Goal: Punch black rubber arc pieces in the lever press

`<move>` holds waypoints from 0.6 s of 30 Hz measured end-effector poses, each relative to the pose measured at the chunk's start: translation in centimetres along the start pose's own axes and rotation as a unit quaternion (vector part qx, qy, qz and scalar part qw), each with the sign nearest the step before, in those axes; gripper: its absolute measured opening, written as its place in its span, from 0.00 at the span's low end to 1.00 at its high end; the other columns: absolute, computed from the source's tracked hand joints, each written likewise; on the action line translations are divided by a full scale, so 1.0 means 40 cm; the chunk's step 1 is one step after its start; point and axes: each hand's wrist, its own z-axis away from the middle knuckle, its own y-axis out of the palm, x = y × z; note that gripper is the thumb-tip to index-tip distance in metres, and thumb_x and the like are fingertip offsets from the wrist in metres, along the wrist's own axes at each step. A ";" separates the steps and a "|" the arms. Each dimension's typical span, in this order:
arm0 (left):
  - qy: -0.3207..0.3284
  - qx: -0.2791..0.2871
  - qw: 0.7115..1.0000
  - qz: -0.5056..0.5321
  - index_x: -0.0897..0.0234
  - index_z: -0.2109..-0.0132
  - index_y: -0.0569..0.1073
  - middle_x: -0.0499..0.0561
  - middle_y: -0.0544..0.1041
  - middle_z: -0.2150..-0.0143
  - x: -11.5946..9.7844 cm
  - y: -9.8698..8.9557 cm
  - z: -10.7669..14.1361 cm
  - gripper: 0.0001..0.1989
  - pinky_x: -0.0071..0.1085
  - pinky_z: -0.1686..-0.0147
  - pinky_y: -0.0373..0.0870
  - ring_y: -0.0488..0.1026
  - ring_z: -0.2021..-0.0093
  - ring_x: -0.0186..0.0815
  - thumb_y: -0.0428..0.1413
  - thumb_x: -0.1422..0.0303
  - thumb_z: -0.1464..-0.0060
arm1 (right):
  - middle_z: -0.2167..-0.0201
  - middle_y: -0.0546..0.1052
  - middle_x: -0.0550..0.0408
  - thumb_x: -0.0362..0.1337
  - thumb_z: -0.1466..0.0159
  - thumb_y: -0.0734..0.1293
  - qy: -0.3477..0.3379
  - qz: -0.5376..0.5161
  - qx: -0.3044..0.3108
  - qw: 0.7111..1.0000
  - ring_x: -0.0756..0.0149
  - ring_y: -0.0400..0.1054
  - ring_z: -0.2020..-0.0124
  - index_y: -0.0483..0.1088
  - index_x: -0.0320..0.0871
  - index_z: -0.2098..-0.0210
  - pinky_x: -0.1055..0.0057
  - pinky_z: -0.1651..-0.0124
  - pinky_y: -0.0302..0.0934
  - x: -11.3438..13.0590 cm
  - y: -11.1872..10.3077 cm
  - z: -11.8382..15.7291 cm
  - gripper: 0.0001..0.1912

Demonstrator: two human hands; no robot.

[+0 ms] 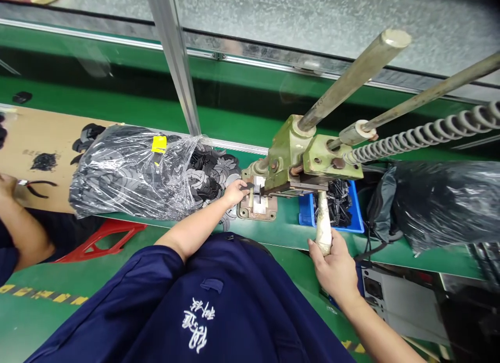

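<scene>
Dark flat piece [247,186] is over the metal base [269,213], between a clear bag [125,180] of grey and black pieces and a blue bin [358,212] of black parts. Loose pieces [213,173] lie at the bag's mouth; the green press [287,149] partly hides the bin. Our left hand [235,192] pinches 1 piece; our right hand [336,266] clasps the pale handle [323,227].
</scene>
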 end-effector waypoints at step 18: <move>-0.099 0.069 0.990 -0.070 0.68 0.62 0.70 0.48 0.73 0.73 -0.040 0.034 -0.057 0.08 0.26 0.70 0.76 0.74 0.73 0.29 0.58 0.68 0.44 | 0.65 0.76 0.49 0.53 0.42 0.60 0.010 -0.008 0.011 1.000 0.59 0.69 0.72 0.63 0.42 0.44 0.68 0.70 0.60 -0.001 -0.004 0.003 0.31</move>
